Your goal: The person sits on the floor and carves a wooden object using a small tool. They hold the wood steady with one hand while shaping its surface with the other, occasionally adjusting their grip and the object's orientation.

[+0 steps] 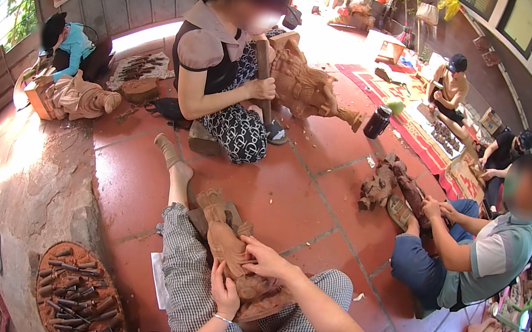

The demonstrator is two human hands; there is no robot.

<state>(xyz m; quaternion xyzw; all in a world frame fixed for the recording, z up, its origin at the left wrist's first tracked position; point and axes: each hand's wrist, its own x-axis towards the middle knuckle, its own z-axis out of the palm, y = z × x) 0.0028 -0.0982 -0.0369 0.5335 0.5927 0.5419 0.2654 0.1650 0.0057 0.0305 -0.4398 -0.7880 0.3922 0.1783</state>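
Note:
A brown carved wooden figure [224, 235] lies along my lap, its base toward my body. My left hand [224, 293] grips its lower side from the left, fingers wrapped against the wood. On its upper middle rests my right hand [266, 260], fingers curled on the carving. My legs in checked trousers stretch out on the red tiled floor [289, 198], one bare foot forward.
A round tray of several chisels [79, 296] sits at my lower left. A person opposite works a large carving [303, 88] with a mallet. Another person on the right holds a dark carving [392, 187]. More people sit at the far left and far right on mats.

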